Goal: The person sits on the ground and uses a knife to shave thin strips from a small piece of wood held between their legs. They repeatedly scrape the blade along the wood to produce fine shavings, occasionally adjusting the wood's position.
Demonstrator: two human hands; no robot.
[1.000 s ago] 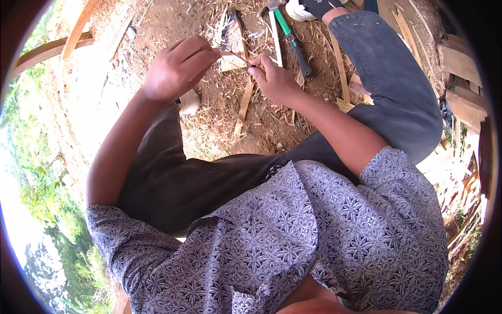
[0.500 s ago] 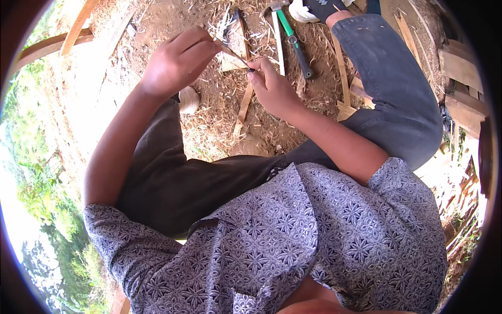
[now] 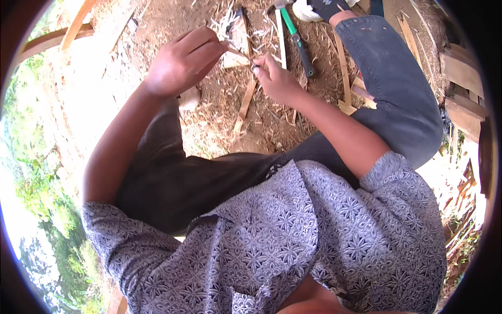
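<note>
Beyond my bent legs, both hands are raised over the ground with a thin, narrow piece [image 3: 240,53] stretched between them. Its exact kind is too small to make out; it looks brownish, with a dark end at the right-hand fingers. My left hand [image 3: 183,60] is closed, the fingertips pinching the piece's left end. My right hand [image 3: 278,82] pinches the dark end between thumb and fingers. Under the hands lies a pale wooden board [image 3: 236,58] scattered with curled shavings [image 3: 224,25]. To its right rests a hammer [image 3: 296,42] with a green and black handle.
Wooden strips [image 3: 244,109] lie on the dirt floor [image 3: 274,128], among shavings. My right leg [image 3: 392,89] is bent at the right. Stacked wooden boards [image 3: 463,78] stand at the far right. Curved timber [image 3: 55,46] and green plants [image 3: 47,193] are at the left.
Both hands have shifted slightly to the right, still pinching the thin piece. The hammer and board lie as before.
</note>
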